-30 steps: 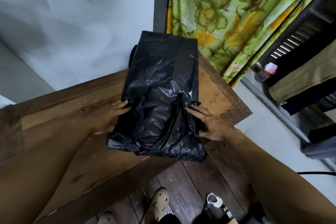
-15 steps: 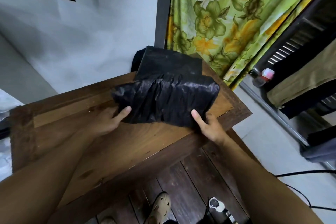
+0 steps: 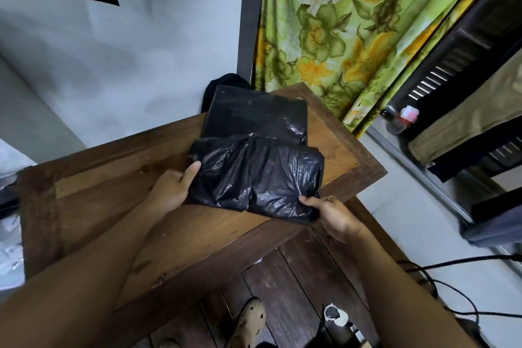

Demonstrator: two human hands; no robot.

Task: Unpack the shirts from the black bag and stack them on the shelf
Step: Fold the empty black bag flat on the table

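The bag [image 3: 260,178] lies folded on the wooden top [image 3: 113,206]. The left hand [image 3: 172,189] grips its left end, thumb over it and fingers hidden beneath. The right hand [image 3: 336,217] pinches the near right corner, at the top's edge. Bare wood spreads left of the left fingers.
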